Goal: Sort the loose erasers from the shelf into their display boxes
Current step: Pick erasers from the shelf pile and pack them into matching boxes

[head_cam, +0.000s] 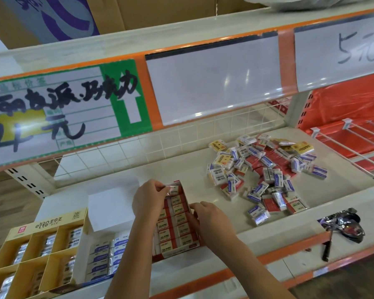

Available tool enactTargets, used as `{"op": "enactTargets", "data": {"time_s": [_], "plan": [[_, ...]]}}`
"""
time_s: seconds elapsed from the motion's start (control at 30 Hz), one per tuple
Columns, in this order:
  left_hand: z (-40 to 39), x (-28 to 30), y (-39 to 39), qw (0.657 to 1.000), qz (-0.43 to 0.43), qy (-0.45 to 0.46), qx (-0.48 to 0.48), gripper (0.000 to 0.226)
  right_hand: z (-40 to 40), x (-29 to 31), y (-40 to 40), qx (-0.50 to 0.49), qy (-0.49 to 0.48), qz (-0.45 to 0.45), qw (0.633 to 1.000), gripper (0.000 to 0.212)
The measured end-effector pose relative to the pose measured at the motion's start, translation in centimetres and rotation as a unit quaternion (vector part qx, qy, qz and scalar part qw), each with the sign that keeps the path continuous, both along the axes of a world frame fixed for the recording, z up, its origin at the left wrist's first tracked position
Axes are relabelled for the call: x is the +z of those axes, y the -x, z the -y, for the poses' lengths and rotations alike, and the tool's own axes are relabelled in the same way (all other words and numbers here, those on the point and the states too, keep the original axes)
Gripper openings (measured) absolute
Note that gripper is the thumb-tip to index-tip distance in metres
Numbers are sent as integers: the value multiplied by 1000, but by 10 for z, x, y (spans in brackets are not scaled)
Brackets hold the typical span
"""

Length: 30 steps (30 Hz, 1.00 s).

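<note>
— Where the fingers meet at the far end of the red display box (177, 221), what is being held?
— A red-and-white eraser (172, 188) is pinched between the curled thumb and fingertips of the left hand (149, 196), just above the box's back row. The right hand (207, 216) is laid against the box's right wall, fingers bent round its edge.
— What cannot be made out?
— The box's left wall is hidden by the left forearm, and the print on the wrappers is mostly blurred.
— And the containers?
— The red box is seen filled with two columns of red-and-white erasers. Just left of it, blue-and-white erasers are packed in a white box (104, 257) with a raised lid. Further left, wrapped erasers are held in the compartments of a yellow box (37, 249), cut off by the frame. Loose erasers (266, 169) are heaped on the shelf (188, 169), well to the right
</note>
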<state>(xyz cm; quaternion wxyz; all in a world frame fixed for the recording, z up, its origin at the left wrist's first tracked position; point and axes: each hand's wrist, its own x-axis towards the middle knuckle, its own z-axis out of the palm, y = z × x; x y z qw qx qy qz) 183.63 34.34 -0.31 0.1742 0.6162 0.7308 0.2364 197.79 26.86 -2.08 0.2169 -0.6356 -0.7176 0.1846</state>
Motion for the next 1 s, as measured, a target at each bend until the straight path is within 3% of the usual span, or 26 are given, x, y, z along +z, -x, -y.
{"op": "enactTargets", "data": {"time_s": [0.27, 0.5, 1.0], "plan": [[3, 0, -1, 999, 19, -20, 28, 18, 0, -1, 0, -6, 0, -10, 1000, 38], [6, -5, -5, 998, -56, -16, 16, 15, 1, -2, 1, -8, 0, -10, 1000, 37], [5, -4, 3, 996, -61, 10, -65, 29, 0, -2, 1, -6, -3, -6, 1000, 37]]}}
